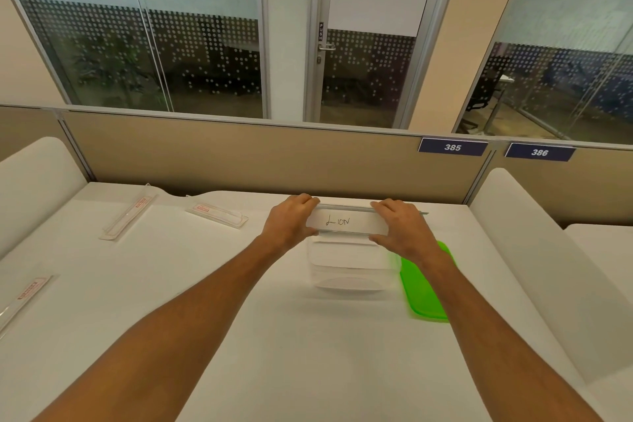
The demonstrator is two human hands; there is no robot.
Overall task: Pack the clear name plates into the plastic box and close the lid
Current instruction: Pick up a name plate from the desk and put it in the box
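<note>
Both hands hold 1 clear name plate (346,221), the one with the paper insert that reads "LION", just above the open plastic box (349,271). The left hand (291,219) pinches its left end and the right hand (402,228) pinches its right end, with the fingers curled over the far edge and the thumbs on the near edge.

The step in hand seems to be to lower this plate into the box. To do it well, I think the plate should stay level and parallel to the long side of the box, so both ends go in together and do not catch on the rim. The fingers should let go only when the plate rests inside, because clear plastic is slippery and can tip.

The green lid (424,284) lies on the tabletop (308,353) just right of the box, partly under the right wrist. 3 more name plates wait left of the box: 1 near (217,214), 1 further left (128,219), and 1 well apart at the left edge of the view (24,302).
</note>
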